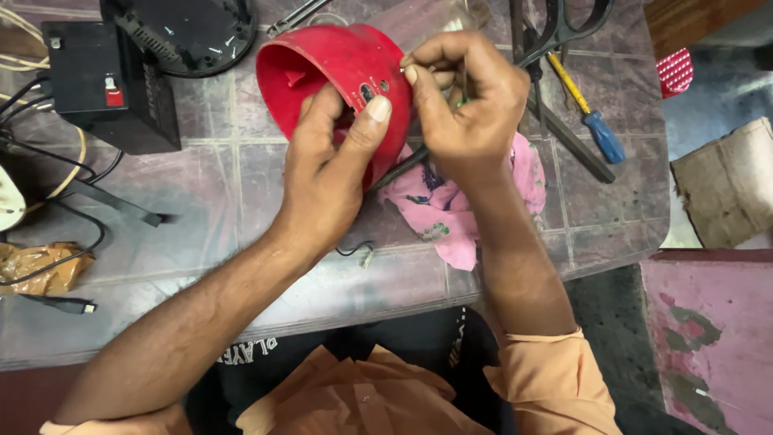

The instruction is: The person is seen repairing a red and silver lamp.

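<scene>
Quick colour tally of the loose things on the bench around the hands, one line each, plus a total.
Red: 1, the red shell held by the left hand and right hand
Pink: 1, the pink cloth
Black: 2, the black box and round black base
Blue-handled: 1, the screwdriver
Total: 5

Red plastic shell (322,64), pink patterned cloth (443,209), blue-handled screwdriver (592,121)

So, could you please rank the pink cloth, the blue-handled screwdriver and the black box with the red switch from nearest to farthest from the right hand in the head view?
1. Pink cloth, directly under the right hand.
2. Blue-handled screwdriver, off to its right.
3. Black box, far left across the table.
</scene>
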